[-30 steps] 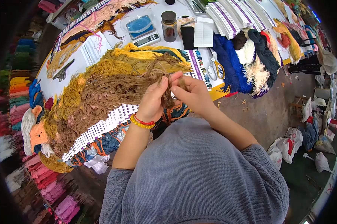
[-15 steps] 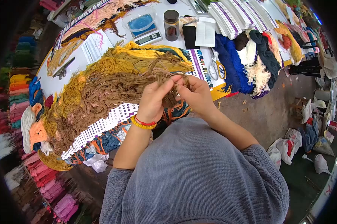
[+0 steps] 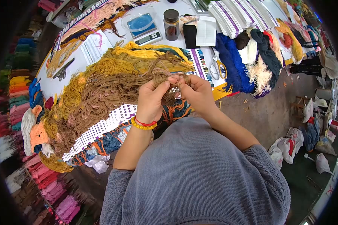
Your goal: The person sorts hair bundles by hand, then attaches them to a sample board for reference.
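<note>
My left hand is closed around part of a brown yarn skein, with thumb and fingers pinching strands near its end. Opposite it, my right hand pinches strands of the same skein, fingertips almost touching those of the left. A loose bundle hangs below between the hands. The skein lies at the right end of a large heap of brown yarn. Mustard and yellow yarn is spread behind the heap. Fine strands at the fingertips are too small to make out.
White cards with punched holes lie along the near edge. Scissors rest right of the hands, beside blue yarn. Farther back stand a digital scale, a brown jar and stacked white strips. Coloured skeins fill the left side.
My hands have shifted slightly, and the fingertips have drawn a little apart at the strands. Both still grip the brown skein. The surrounding things stay in place.
</note>
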